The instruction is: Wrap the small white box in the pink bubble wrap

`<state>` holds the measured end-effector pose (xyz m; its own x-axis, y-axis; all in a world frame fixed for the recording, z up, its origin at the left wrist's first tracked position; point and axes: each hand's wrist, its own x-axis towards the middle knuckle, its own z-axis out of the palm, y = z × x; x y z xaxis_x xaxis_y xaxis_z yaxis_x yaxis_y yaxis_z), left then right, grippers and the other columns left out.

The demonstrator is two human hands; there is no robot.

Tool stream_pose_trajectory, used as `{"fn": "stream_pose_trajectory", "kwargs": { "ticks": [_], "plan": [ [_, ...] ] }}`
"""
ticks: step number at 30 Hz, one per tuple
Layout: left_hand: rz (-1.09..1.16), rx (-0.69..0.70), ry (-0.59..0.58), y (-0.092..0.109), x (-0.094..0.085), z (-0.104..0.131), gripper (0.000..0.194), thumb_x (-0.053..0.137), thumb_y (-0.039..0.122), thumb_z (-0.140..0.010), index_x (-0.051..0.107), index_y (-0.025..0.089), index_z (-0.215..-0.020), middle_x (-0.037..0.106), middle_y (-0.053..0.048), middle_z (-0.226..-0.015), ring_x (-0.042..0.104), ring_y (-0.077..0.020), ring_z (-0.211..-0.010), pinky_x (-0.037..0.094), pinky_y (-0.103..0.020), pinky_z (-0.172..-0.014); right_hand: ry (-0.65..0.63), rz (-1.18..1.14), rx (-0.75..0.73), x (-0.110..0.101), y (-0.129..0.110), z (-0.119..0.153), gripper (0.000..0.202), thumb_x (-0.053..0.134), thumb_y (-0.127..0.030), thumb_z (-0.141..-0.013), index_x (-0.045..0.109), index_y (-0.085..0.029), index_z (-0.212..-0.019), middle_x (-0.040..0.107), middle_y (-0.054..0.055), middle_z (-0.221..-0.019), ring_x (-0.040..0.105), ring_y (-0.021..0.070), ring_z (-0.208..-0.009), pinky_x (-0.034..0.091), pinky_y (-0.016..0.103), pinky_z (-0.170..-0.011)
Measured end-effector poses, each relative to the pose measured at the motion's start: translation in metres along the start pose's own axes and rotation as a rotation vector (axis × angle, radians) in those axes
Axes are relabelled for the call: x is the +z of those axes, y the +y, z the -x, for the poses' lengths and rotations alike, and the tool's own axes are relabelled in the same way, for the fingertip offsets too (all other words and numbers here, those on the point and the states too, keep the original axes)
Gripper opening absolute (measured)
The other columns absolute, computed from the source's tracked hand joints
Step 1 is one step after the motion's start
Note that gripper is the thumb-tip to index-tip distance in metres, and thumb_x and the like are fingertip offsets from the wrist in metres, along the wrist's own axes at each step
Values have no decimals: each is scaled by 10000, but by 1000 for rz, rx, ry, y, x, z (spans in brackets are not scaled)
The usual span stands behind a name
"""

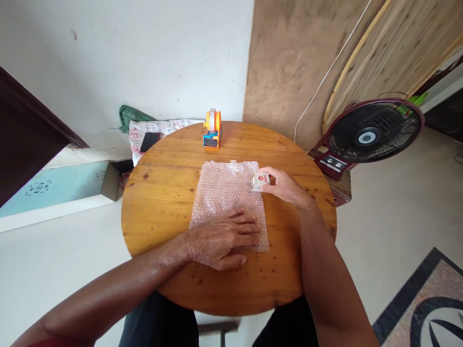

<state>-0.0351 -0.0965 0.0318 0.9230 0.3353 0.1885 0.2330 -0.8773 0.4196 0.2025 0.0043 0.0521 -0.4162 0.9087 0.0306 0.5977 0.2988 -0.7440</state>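
While my left hand (220,241) lies flat, fingers spread, pressing the bubble wrap sheet (228,193) onto the round wooden table (162,202), my right hand (284,185) pinches a small box (260,181) at the sheet's right edge. Tape dispenser (212,128) sits well behind.
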Motion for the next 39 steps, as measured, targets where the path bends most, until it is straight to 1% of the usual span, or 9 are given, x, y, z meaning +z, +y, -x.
{"fn": "stream_pose_trajectory", "kwargs": {
  "ticks": [6,12,14,17,19,23,28,33,39],
  "plan": [
    [-34,-48,51,-1,1,-1,388,444,274,-918,577,183,-1271,542,-86,-1402,414,-264,-1356,226,-459,-1172,1,14,-9,2,5,1,352,633,-247,-722,637,-253,-1075,696,-24,-909,604,176,-777,453,270,-694],
    [-36,-21,84,-3,4,-1,344,483,253,-897,614,202,-1211,582,-82,-1352,445,-265,-1327,237,-468,-1164,7,45,-9,3,8,0,364,638,-248,-724,627,-250,-1087,687,-21,-911,598,176,-786,453,265,-700],
    [-48,-36,142,-5,5,0,336,487,231,-894,616,203,-1204,604,-79,-1319,457,-254,-1310,276,-451,-1144,0,50,-12,2,8,0,357,637,-248,-728,624,-249,-1085,685,-24,-918,596,173,-792,452,261,-702],
    [-110,-165,297,-11,8,1,317,502,212,-886,633,187,-1174,603,-98,-1301,463,-258,-1288,332,-445,-1097,-5,54,-16,2,7,1,364,640,-243,-724,621,-242,-1087,683,-23,-927,593,170,-788,450,263,-705],
    [-169,-291,353,-15,11,2,302,541,267,-876,658,178,-1139,569,-127,-1327,433,-296,-1305,319,-488,-1096,-7,55,-13,1,6,1,375,642,-239,-719,620,-239,-1093,680,-20,-908,592,170,-775,450,267,-700],
    [-247,-441,298,-22,14,4,446,635,467,-807,675,198,-1160,464,-165,-1419,325,-401,-1364,207,-611,-1119,11,48,-12,1,5,1,367,659,-235,-702,642,-240,-1069,690,-14,-897,601,186,-789,460,283,-711],
    [-229,-465,211,-23,16,5,583,603,551,-815,600,221,-1296,424,-174,-1454,319,-398,-1373,156,-628,-1131,84,26,-11,-3,-1,2,347,682,-248,-700,666,-239,-1046,704,-7,-931,626,198,-847,479,322,-807],
    [-210,-450,199,-23,16,6,678,630,598,-773,561,236,-1343,360,-176,-1502,261,-423,-1401,114,-645,-1133,206,-189,-92,-3,-24,9,394,683,-282,-744,626,-212,-1128,703,23,-1019,641,198,-931,484,350,-886],
    [-207,-461,188,-21,16,5,719,625,604,-768,534,221,-1370,338,-184,-1511,224,-450,-1412,73,-665,-1134,107,-485,-237,10,-62,26,493,736,-353,-750,583,-211,-1197,667,64,-1134,632,218,-1030,500,362,-905]
  ]
}}
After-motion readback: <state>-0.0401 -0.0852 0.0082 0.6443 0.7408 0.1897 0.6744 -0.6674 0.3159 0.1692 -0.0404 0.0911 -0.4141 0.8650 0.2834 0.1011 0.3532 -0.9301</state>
